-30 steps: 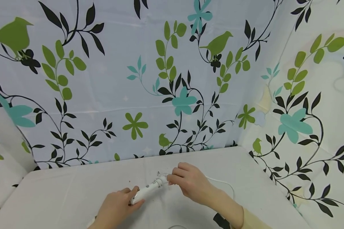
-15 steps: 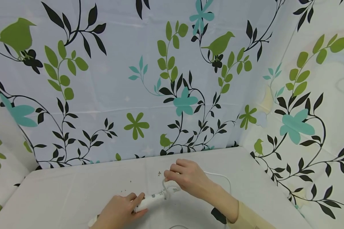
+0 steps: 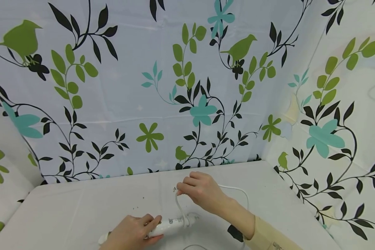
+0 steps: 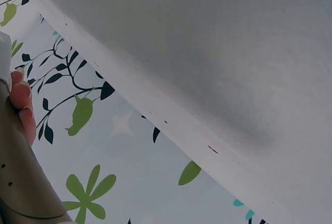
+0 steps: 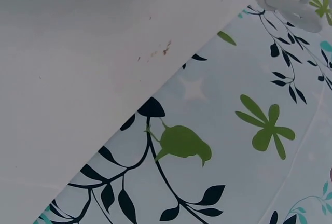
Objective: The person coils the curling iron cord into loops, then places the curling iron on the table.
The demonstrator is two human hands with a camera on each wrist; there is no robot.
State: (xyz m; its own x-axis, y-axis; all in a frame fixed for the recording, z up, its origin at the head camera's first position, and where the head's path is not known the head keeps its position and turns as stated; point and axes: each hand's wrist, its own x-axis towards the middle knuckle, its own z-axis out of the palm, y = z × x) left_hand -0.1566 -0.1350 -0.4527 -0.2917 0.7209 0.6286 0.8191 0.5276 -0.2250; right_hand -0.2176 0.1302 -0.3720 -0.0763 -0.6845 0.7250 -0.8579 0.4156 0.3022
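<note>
In the head view, my left hand [image 3: 134, 231] grips one end of a white, rod-shaped appliance [image 3: 168, 226] with small printed marks, low over the white table. A white cord [image 3: 179, 205] loops round its far end. My right hand [image 3: 203, 192] is raised above that end and pinches the cord between thumb and fingers, drawing a length of it upward. In the left wrist view, fingertips [image 4: 21, 99] of the left hand show at the left edge beside a bit of white. The right wrist view has the looped cord [image 5: 290, 6] at its upper right corner.
More white cord [image 3: 245, 194] curves over the white table [image 3: 81, 211] behind the right forearm. A black object [image 3: 235, 233] lies partly hidden by that forearm. Patterned cloth [image 3: 118, 86] with leaves and birds hangs behind the table and at its sides.
My right hand has moved up and slightly left, lifting a strand of cord away from the appliance. The appliance has dropped lower and turned nearer to level, and my left hand has shifted slightly right.
</note>
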